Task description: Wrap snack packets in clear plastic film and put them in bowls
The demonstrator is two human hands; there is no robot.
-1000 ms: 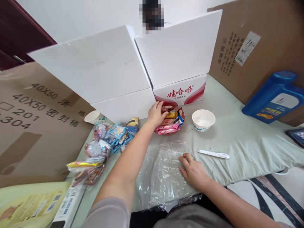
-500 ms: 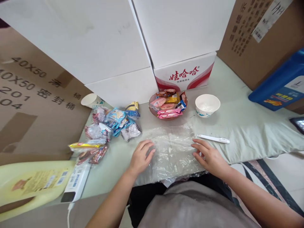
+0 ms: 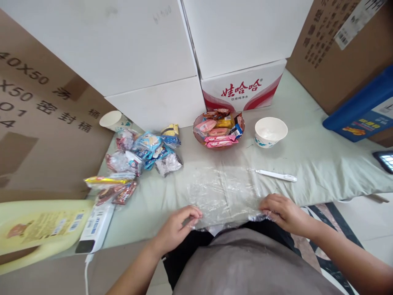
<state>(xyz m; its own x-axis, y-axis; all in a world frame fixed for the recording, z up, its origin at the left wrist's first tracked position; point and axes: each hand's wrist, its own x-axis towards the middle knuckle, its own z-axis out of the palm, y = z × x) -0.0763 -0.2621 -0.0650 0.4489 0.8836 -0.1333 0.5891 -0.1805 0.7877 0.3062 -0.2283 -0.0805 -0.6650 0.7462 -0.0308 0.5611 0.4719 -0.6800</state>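
Both hands, left hand (image 3: 178, 223) and right hand (image 3: 281, 211), pinch the near edge of the clear bag (image 3: 224, 194), which lies flat at the table's (image 3: 322, 172) front edge, unfilled; snacks (image 3: 141, 155) and dish (image 3: 218, 129) remain beyond.

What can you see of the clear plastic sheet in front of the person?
The clear plastic sheet is thin, glossy and heavily wrinkled, lying flat on the pale green cloth at the near table edge. The left hand pinches its near left corner, the right hand its near right corner. Nothing rests on it; a white pen lies just beyond its right side.
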